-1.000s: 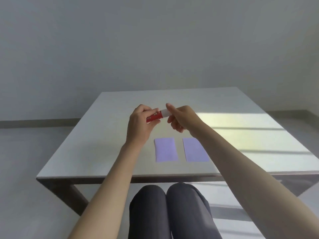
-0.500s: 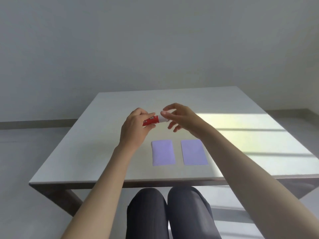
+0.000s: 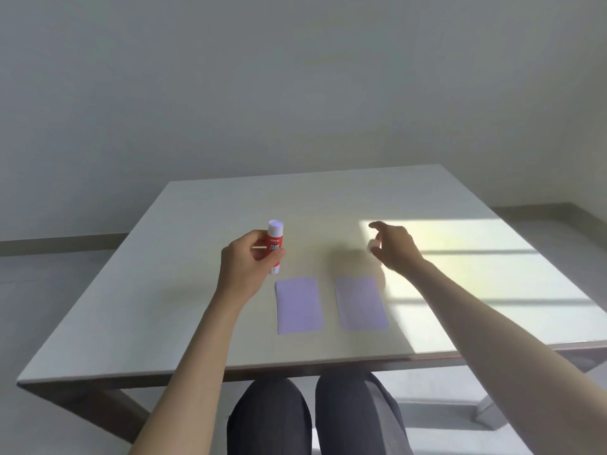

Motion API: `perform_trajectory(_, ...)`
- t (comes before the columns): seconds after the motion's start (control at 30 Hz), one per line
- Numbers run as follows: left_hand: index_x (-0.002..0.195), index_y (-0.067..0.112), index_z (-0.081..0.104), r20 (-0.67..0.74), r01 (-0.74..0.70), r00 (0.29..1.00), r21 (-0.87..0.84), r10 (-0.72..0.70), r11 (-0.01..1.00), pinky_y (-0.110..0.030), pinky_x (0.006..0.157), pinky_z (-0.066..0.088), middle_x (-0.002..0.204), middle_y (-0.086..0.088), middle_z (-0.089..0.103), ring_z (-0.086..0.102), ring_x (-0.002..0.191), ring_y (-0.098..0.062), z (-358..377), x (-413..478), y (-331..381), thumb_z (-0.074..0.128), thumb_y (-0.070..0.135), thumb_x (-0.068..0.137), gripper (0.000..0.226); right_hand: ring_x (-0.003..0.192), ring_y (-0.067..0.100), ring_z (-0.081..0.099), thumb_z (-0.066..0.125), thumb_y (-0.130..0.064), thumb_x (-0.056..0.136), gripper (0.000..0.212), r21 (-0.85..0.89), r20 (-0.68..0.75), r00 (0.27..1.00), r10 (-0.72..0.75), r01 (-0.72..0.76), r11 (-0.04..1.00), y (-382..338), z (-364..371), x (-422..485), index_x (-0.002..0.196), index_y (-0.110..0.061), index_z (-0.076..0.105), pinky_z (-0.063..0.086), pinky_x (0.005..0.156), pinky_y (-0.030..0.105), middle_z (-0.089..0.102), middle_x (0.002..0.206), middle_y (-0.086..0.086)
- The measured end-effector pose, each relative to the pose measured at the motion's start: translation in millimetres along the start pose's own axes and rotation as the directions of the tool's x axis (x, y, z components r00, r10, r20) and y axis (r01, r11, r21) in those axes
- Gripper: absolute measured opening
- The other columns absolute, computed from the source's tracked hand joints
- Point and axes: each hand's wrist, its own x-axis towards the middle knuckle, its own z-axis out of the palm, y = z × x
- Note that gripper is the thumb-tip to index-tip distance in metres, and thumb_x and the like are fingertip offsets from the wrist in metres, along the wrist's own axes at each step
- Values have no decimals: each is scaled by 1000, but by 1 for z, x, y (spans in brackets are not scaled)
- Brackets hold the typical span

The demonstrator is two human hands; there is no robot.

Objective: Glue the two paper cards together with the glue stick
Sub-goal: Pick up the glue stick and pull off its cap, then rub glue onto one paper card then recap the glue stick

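Observation:
Two lilac paper cards lie flat side by side near the table's front edge, the left card (image 3: 299, 305) and the right card (image 3: 360, 302), with a small gap between them. My left hand (image 3: 246, 261) holds the red glue stick (image 3: 274, 244) upright just behind the left card, its pale glue end uncovered on top. My right hand (image 3: 392, 246) is out to the right, behind the right card, with the white cap (image 3: 373, 246) pinched in its fingers.
The pale table (image 3: 197, 290) has a patch of sunlight on its right half. My knees in dark trousers (image 3: 315, 418) show under the front edge. A plain wall stands behind.
The cap came off the glue stick: my right hand carried it away to the right, and my left hand turned the stick from lying sideways to upright.

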Motion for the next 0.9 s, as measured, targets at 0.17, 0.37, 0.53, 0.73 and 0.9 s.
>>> perform_trajectory(0.17, 94, 27, 64, 31, 61, 998, -98, -58, 993, -9, 56, 46, 88, 11, 67, 67, 72, -10, 8, 1, 1, 71, 14, 77, 23, 113, 35, 55, 50, -4, 86, 61, -90, 57, 997, -43, 48, 995, 16, 13, -3, 143, -11, 32, 46, 89, 40, 61, 124, 16)
perform_trajectory(0.37, 93, 26, 64, -51, 89, 993, -263, -106, 961, -24, 72, 55, 85, 9, 69, 70, 80, -18, 14, 4, 2, 72, 11, 74, 25, 102, 37, 58, 67, -18, 83, 76, -53, -28, 994, -105, 103, 993, -3, -5, -17, 146, -15, 26, 47, 85, 39, 50, 128, 19)
perform_trajectory(0.53, 77, 20, 69, -107, 128, 967, -580, -230, 805, -41, 88, 55, 86, -3, 73, 71, 91, -24, 33, 10, 23, 79, 15, 69, 14, 66, 15, 65, 66, -19, 86, 47, 661, 5, 964, -265, 195, 725, -79, -3, -55, 131, -20, 51, 50, 61, 14, 63, 109, 7)
perform_trajectory(0.73, 76, 13, 66, -95, 164, 936, -735, -339, 658, -33, 81, 54, 91, -12, 75, 71, 82, -20, 44, 5, 35, 76, 16, 72, 11, 42, 12, 48, 51, -24, 96, 20, 905, 5, 989, -150, 59, 422, -108, 11, -70, 98, -7, 60, 38, 44, 21, 60, 56, -3)
perform_trajectory(0.9, 76, 20, 67, -11, 139, 977, -720, -212, 680, -36, 90, 52, 87, 1, 77, 72, 94, -21, 42, 2, 37, 71, 20, 77, 4, 31, 10, 25, 27, -46, 99, 53, 890, 456, 884, -99, -456, 23, -118, 9, -70, 64, -12, 49, 22, 32, 17, 32, 39, -5)
